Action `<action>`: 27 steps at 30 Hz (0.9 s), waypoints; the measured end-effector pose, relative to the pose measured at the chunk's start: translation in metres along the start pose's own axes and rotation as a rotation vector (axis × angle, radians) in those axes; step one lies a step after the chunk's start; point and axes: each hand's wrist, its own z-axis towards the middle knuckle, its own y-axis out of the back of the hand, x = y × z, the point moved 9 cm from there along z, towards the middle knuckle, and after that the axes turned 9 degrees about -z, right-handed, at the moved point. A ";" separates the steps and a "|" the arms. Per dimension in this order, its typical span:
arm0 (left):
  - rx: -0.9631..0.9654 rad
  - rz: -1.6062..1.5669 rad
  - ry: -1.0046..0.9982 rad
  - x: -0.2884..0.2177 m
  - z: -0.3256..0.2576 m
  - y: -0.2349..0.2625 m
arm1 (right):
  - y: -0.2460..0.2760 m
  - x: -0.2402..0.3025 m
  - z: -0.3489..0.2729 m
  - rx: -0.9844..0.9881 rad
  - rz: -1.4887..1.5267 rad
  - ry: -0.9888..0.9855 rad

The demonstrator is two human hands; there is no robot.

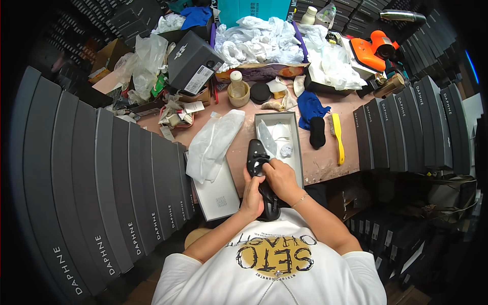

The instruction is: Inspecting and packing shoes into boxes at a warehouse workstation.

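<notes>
A black shoe (256,148) with small studs and a bow or strap detail lies between my hands, toe pointing away from me. My left hand (252,197) is closed on its left side, thumb near the opening. With bent fingers, my right hand (282,179) grips at the shoe's opening from the right; the fingertips are partly hidden inside. More black shoe shows below my hands, against my shirt; whether it is a second shoe I cannot tell. Just beyond is an open grey shoebox (300,152) with paper and a clear bag inside. Its lid (216,195) lies at left under white tissue paper (213,145).
Stacked dark shoeboxes wall in the left (76,193) and right (401,129) sides. Right of the open box lie a blue cloth (311,108), a black pad (317,133) and a yellow brush (337,140). Farther back stand a bottle (237,90) and a box of crumpled paper (262,71).
</notes>
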 end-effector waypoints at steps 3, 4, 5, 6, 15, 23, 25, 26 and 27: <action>-0.048 -0.084 0.040 0.001 0.003 0.012 | 0.007 0.009 0.000 0.038 0.166 0.014; -0.047 -0.078 0.026 0.002 0.003 0.017 | 0.012 0.011 0.000 0.066 0.200 0.031; -0.046 -0.072 0.012 0.002 0.004 0.020 | 0.006 0.009 0.001 0.074 0.137 0.040; -0.034 -0.070 0.002 0.003 0.006 0.016 | 0.001 0.002 0.004 0.078 0.062 0.048; -0.217 -0.203 0.236 0.010 0.002 0.037 | -0.056 -0.114 0.075 0.278 -0.108 0.033; -0.227 -0.291 0.338 0.023 -0.004 0.048 | -0.103 -0.147 0.094 0.134 -0.438 0.151; -0.252 -0.329 0.338 0.024 -0.002 0.052 | -0.057 -0.133 0.090 0.145 -0.055 0.062; -0.242 -0.355 0.337 0.027 0.001 0.052 | -0.029 -0.124 0.085 0.146 0.132 0.013; -0.231 -0.377 0.340 0.031 0.006 0.055 | -0.015 -0.107 0.072 0.233 0.400 -0.067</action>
